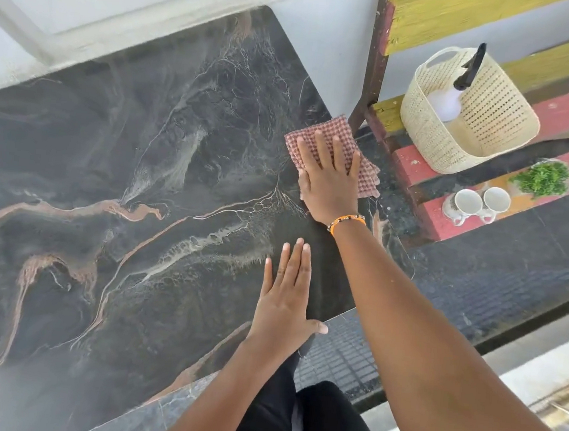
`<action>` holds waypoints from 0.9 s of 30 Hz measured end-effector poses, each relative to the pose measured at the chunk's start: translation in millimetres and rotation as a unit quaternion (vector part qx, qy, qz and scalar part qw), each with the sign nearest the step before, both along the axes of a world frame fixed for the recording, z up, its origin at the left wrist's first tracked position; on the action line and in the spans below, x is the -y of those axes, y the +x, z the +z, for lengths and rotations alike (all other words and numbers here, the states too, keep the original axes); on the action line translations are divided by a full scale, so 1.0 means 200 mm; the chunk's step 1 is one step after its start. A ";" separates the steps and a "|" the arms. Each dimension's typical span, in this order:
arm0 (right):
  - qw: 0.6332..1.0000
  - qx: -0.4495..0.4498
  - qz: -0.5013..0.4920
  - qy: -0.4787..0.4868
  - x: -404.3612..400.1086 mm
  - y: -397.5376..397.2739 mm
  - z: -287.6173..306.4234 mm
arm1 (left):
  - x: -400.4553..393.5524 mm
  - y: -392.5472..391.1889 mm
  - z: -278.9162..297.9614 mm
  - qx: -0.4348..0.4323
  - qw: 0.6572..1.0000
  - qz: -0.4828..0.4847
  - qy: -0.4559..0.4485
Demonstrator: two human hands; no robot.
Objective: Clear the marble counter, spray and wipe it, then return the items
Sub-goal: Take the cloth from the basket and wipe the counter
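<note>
Setting: outdoor-looking corner, pale wall behind, painted red/yellow steps to the right of the desk.
Desk: dark marble desk w/ copper and white veins; top carries nothing but the cloth and both hands. Faint hazy streaks on surface, possibly spray film; can't confirm.
Basket: cream woven basket on the steps, well apart from desk; spray bottle stands inside, black trigger up.
Right hand: right hand flat, fingers spread straight, pressing checked cloth onto desk near its far right edge.
Left hand: left hand flat on marble near front edge, fingers straight, holding nothing; appears to brace.
Plant: small green plant on a lower step.
Mugs: two white mugs side by side, just beside plant.
Progress: clearing judged done; spraying likely done, bottle put away. Wiping in hand.
Remaining: finish wipe, then return mugs, plant etc. to desk.
</note>
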State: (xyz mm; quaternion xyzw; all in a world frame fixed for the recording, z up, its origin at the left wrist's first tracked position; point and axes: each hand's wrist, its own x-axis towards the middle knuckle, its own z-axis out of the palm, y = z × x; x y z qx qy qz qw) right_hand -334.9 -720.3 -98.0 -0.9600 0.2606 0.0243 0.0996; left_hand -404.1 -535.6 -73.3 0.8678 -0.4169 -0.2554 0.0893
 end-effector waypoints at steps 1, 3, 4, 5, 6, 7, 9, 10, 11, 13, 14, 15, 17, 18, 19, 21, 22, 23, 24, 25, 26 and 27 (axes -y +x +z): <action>1.000 0.003 -0.019 0.001 -0.01 -0.02 0.00 | 0.01 -0.01 0.00 0.002 1.000 0.002 0.002; 0.999 0.003 -0.052 0.004 -0.04 -0.10 0.01 | 0.01 -0.01 0.00 0.005 1.000 0.005 0.005; 0.998 0.001 -0.062 0.005 -0.07 -0.16 0.01 | 0.01 -0.02 0.00 0.006 1.000 0.008 0.005; 0.998 -0.002 -0.065 0.005 -0.09 -0.22 0.01 | 0.00 -0.02 0.00 0.006 1.000 0.011 0.004; 0.998 -0.006 -0.060 0.001 -0.11 -0.28 0.01 | 0.01 -0.02 0.00 0.007 1.000 0.014 0.005; 0.999 -0.010 -0.049 -0.004 -0.12 -0.35 0.01 | 0.01 -0.02 0.00 0.011 1.000 0.016 0.009; 0.999 -0.019 -0.024 -0.012 -0.14 -0.48 0.01 | 0.02 -0.03 0.01 0.020 0.999 0.017 0.020; 1.000 -0.023 -0.009 -0.017 -0.15 -0.54 0.00 | 0.03 -0.03 0.02 0.025 0.999 0.019 0.024; 0.999 -0.027 0.006 -0.021 -0.15 -0.60 0.00 | 0.05 -0.04 0.03 0.028 0.999 0.023 0.027; 0.999 -0.030 0.032 -0.017 -0.12 -0.70 0.00 | 0.09 -0.07 0.05 0.027 0.999 0.036 0.024; 0.999 -0.028 0.042 -0.008 -0.10 -0.75 0.01 | 0.11 -0.10 0.06 0.026 0.998 0.047 0.019; 0.999 -0.028 0.047 0.004 -0.08 -0.79 0.01 | 0.14 -0.12 0.07 0.023 0.998 0.061 0.011; 0.998 -0.026 0.039 0.034 -0.04 -0.82 0.01 | 0.19 -0.18 0.09 0.009 0.996 0.086 -0.010; 0.998 -0.013 0.030 0.050 -0.02 -0.84 0.01 | 0.22 -0.22 0.10 0.002 0.995 0.094 -0.020; 0.997 0.012 0.021 0.070 -0.01 -0.85 0.02 | 0.24 -0.26 0.11 -0.002 0.995 0.099 -0.030; 0.988 0.078 0.003 0.133 0.02 -0.88 0.01 | 0.30 -0.32 0.12 -0.015 0.993 0.104 -0.048; 0.975 0.114 -0.020 0.188 0.05 -0.91 0.00 | 0.33 -0.36 0.12 -0.021 0.993 0.106 -0.056; 0.950 0.147 -0.071 0.267 0.08 -0.94 -0.02 | 0.36 -0.39 0.12 -0.028 0.992 0.109 -0.062; 0.898 0.177 -0.155 0.372 0.12 -0.97 -0.03 | 0.39 -0.42 0.12 -0.036 0.991 0.112 -0.068; 0.809 0.209 -0.256 0.487 0.17 -1.01 -0.04 | 0.43 -0.45 0.12 -0.050 0.989 0.119 -0.077; 0.700 0.226 -0.335 0.588 0.22 -1.05 -0.04 | 0.46 -0.47 0.12 -0.072 0.985 0.128 -0.087; 0.601 0.229 -0.387 0.661 0.27 -1.11 -0.04 | 0.51 -0.50 0.12 -0.101 0.981 0.137 -0.098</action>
